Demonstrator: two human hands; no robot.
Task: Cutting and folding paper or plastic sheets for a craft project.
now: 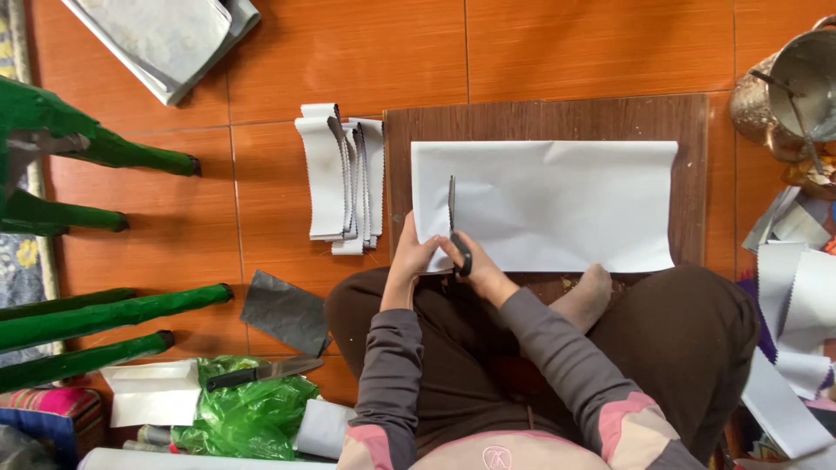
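Observation:
A large white paper sheet [557, 204] lies on a brown wooden board [544, 117] on the floor in front of me. My right hand [475, 261] grips black-handled scissors [454, 222] whose blades point away from me into the sheet near its left end. My left hand [414, 252] pinches the sheet's near left corner, just left of the blades. To the left of the board sits a stack of cut white strips [341, 178] with zigzag edges.
Green stool legs [104, 313] stand at the left. A knife [261, 372] rests on a green plastic bag [248, 413] at lower left, beside a dark grey scrap [283, 309]. A metal pot [797, 87] and more white sheets [797, 322] are at right. My bare foot [585, 296] touches the board.

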